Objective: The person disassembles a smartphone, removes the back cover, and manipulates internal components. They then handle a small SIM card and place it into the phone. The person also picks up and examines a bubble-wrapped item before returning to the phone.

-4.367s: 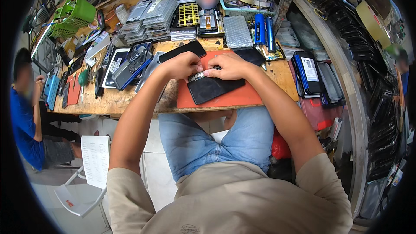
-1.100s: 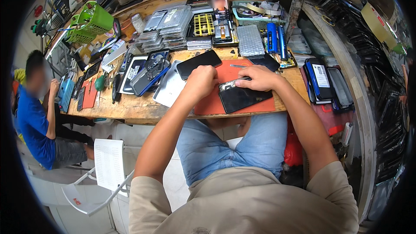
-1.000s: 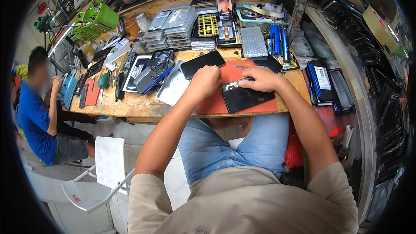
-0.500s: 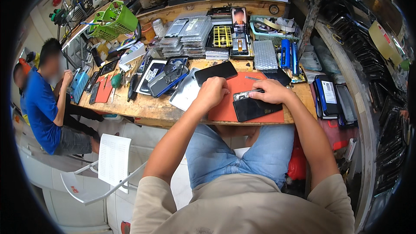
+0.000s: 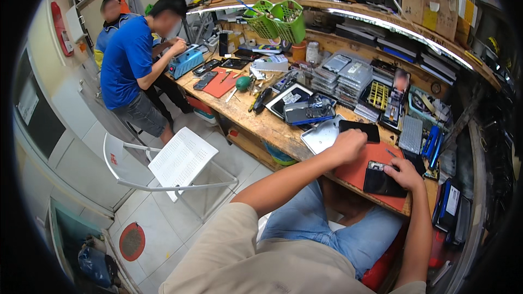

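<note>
On the orange-red mat (image 5: 348, 172) at the bench's front edge lies a black phone (image 5: 384, 184) with its upper end opened and inner parts bared. My right hand (image 5: 404, 174) grips that end, thumb on the exposed parts. My left hand (image 5: 350, 146) is closed with curled fingers, just left of the opened phone. Whatever it may pinch is hidden. Behind it a dark, glossy phone-sized slab (image 5: 359, 130) lies partly over a silver panel (image 5: 320, 137). A small thin metal tool (image 5: 390, 153) rests on the mat beyond the phone.
Stacked clear plastic cases (image 5: 348, 79), blue tube-shaped items (image 5: 433, 144) and bubble wrap (image 5: 411, 134) crowd the bench's back. A green basket (image 5: 289, 22) stands above. Leftward are a white folding chair (image 5: 182, 160), a blue-shirted person (image 5: 128, 65) at a blue device (image 5: 186, 62), and another person behind.
My view has swung left, so the bench appears shifted right and tilted, with more of the room showing. Both hands stay in nearly the same places by the phone.
</note>
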A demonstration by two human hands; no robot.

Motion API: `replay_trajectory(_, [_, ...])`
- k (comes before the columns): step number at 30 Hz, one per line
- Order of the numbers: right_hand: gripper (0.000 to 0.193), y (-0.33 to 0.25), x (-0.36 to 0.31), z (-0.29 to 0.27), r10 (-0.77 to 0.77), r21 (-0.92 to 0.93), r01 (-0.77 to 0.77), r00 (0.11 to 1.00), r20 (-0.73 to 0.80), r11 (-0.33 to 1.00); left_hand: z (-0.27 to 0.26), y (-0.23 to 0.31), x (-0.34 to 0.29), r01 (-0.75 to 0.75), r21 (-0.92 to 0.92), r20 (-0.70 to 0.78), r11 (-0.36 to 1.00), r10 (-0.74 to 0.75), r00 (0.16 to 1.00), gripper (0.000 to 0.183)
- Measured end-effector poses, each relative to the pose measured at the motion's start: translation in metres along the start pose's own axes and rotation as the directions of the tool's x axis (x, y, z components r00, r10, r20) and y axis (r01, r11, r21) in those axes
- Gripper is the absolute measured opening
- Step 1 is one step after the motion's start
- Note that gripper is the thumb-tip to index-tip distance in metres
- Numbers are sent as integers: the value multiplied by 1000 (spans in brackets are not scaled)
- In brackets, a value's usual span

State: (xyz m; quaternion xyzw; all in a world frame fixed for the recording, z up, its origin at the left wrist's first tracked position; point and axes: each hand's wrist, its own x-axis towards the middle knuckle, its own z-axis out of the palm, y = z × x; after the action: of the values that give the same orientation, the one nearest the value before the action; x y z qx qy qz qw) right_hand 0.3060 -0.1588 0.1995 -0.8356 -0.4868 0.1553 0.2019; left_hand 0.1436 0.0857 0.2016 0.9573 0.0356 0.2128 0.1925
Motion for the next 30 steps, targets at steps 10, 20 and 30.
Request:
replay_trajectory(10, [41,7,2,2,-56,64,58,998,-28,996,-462,-213,-188,379,-374,-702,847,-525,481,23])
replay_trajectory(20, [33,13,11,-3,-28,150,20,998,50,988,-641,-270,-488,55,-742,-640,668,-681,-356,15])
replay_trajectory(30, [29,24,24,-11,81,176,-109,984,158,978,-636,-266,-569,-67,-718,-589,693,-656,-471,10])
